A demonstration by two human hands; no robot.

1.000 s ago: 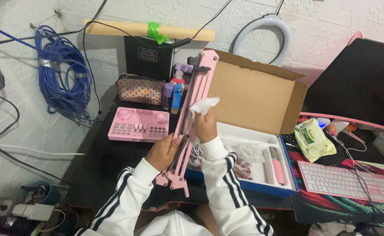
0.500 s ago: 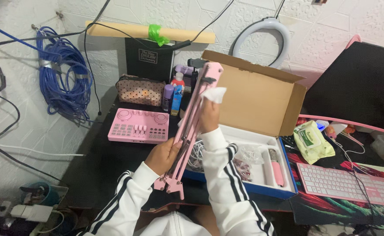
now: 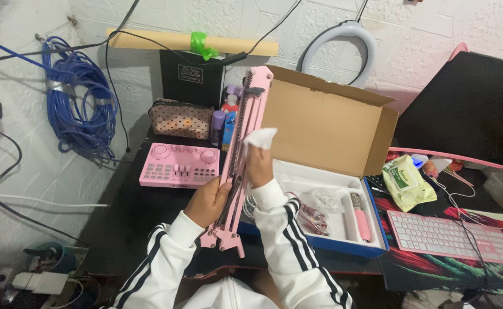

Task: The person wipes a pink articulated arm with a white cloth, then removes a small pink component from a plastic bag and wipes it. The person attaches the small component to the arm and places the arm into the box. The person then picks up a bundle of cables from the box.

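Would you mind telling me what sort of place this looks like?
Probably a home streaming or recording desk. A ring light hangs on the wall, a pink audio mixer and pink keyboard sit on the desk, and the left hand holds a pink mic arm.

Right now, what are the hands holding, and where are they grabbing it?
The left hand grips the pink folding arm near its lower end. The right hand holds a white wipe bunched at its fingertips, against the arm's middle.

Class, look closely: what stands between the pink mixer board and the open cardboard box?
In the head view, the pink folding arm, gripped by the left hand and wiped by the right hand with a white cloth.
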